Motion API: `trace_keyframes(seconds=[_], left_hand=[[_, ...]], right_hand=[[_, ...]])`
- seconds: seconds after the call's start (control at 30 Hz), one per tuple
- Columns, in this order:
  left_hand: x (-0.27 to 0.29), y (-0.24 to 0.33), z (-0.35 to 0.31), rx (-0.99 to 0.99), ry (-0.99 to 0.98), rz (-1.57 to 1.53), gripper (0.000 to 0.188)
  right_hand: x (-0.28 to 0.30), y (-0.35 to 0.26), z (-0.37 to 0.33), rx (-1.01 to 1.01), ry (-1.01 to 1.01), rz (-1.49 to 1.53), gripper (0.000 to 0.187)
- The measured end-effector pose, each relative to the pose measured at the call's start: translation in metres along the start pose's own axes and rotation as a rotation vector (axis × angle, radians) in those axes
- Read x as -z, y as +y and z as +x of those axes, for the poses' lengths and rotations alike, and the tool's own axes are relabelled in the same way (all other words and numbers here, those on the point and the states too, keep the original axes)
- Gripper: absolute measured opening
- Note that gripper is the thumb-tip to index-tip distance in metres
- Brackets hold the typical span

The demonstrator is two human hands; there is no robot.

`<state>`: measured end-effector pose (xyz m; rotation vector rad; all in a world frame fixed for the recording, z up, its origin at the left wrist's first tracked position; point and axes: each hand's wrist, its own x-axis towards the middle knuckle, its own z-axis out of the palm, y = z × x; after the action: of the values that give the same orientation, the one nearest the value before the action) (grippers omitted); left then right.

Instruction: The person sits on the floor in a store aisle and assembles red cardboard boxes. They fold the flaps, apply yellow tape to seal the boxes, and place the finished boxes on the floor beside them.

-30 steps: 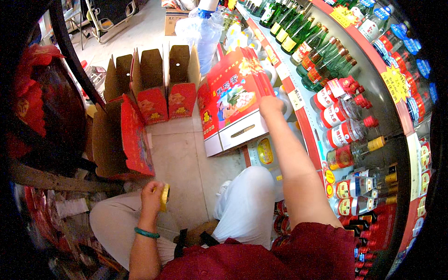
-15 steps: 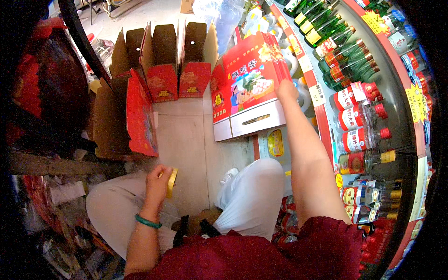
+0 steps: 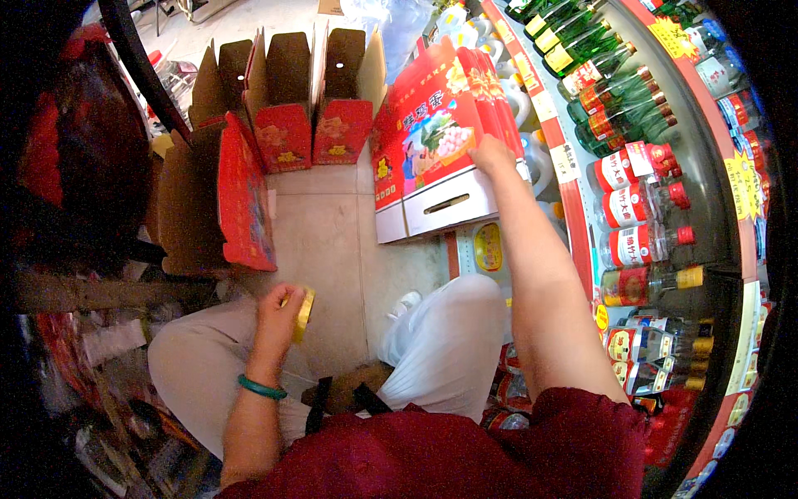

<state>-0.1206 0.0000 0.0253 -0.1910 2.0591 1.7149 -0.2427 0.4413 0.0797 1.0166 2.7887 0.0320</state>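
My left hand (image 3: pixel 278 309), a green bangle (image 3: pixel 262 387) on its wrist, is closed around a roll of yellow tape (image 3: pixel 305 316) above my left knee. Ahead and to the right leans a stack of flattened red-and-white cardboard cartons (image 3: pixel 434 133), printed with a food picture. My right hand (image 3: pixel 494 156) reaches to the right edge of the stack, fingers closed on the front carton; its fingertips are partly hidden. That carton's edge stands a little apart from those behind it.
Red boxes (image 3: pixel 283 143) stand open in a row ahead, with another open box (image 3: pixel 247 204) at the left. Along the right runs a shelf with green bottles (image 3: pixel 590 71) and clear red-labelled bottles (image 3: pixel 622 204). White jugs (image 3: pixel 517 104) stand behind the stack.
My right hand has shifted left along the stack's edge, and the front carton has parted from those behind it. My left hand still holds the tape.
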Motion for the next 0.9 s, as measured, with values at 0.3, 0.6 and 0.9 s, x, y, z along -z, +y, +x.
trace_keyframes(seconds=[0.3,0.6,0.9], left_hand=[[0.003,-0.002,0.000,-0.018,0.052,-0.013,0.018],[0.009,-0.011,-0.005,-0.154,0.055,-0.006,0.020],[0.025,-0.015,-0.009,-0.196,0.017,-0.033,0.018]], right_hand=[[-0.032,0.020,-0.044,0.254,0.114,0.502,0.038],[-0.019,-0.004,-0.105,0.315,0.197,0.636,0.030],[-0.024,-0.013,-0.145,0.241,0.120,0.516,0.034]])
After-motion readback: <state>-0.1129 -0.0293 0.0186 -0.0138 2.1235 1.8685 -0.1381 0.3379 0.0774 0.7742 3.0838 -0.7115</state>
